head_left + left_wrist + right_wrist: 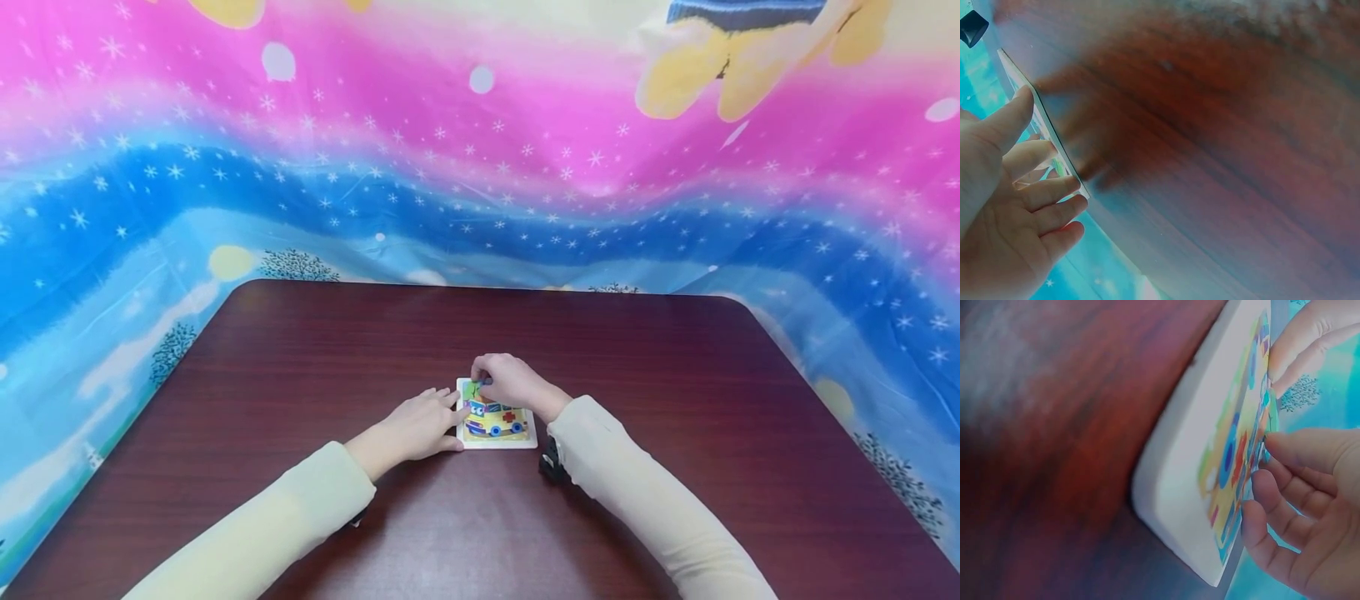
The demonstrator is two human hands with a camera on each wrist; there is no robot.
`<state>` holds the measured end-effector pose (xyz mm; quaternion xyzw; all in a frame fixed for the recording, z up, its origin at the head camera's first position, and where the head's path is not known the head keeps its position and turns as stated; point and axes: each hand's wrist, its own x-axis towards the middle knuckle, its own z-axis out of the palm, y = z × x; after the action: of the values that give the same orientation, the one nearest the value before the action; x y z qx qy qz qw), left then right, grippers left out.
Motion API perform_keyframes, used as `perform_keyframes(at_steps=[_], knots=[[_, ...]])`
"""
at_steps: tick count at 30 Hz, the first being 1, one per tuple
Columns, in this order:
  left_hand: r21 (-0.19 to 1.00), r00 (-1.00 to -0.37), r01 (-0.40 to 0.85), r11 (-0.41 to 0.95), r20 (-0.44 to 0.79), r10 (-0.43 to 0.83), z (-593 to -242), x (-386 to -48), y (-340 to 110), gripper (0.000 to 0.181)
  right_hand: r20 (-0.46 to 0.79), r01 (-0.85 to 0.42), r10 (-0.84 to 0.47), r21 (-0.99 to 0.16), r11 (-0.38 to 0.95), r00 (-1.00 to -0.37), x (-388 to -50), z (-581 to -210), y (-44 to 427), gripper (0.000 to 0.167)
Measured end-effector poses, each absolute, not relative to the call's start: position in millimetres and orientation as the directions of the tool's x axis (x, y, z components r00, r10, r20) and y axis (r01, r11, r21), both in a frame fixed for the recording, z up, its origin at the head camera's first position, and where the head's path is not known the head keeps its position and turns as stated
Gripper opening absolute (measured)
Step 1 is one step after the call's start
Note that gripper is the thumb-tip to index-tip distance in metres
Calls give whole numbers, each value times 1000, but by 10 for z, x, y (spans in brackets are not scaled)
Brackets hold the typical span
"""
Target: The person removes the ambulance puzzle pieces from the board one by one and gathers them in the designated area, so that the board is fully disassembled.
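A small white-framed jigsaw puzzle lies flat on the table, showing a yellow ambulance with eyes, a red cross and blue wheels. My left hand rests at its left side with fingers spread and mostly straight; one finger reaches onto the picture and the thumb touches the near left corner. Over the upper left of the picture, my right hand pinches a small puzzle piece between thumb and fingers. That piece is mostly hidden by the fingertips. In the right wrist view, the thick white border of the puzzle shows beside the right hand.
The dark reddish-brown wooden table has rounded far corners. A pink and blue printed cloth with snowflakes hangs behind it and along its sides. A black device sits under the right wrist.
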<state>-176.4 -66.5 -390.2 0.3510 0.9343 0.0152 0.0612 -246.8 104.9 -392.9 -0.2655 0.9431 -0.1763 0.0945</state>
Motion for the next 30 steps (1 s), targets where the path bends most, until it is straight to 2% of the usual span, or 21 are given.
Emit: perform_keyframes(at_steps=[9,30], knots=[[89,-747,650,755,-109,656,-3894,-1752,-668,53,-49,-459,-530,-437,774,-847,-2505,-3962,1052,11],[97,-756,636,766,-120,643,-3901,-1748,-650,53,-20,-405,-459,-439,802,-888,-2544,-3901,1208,5]])
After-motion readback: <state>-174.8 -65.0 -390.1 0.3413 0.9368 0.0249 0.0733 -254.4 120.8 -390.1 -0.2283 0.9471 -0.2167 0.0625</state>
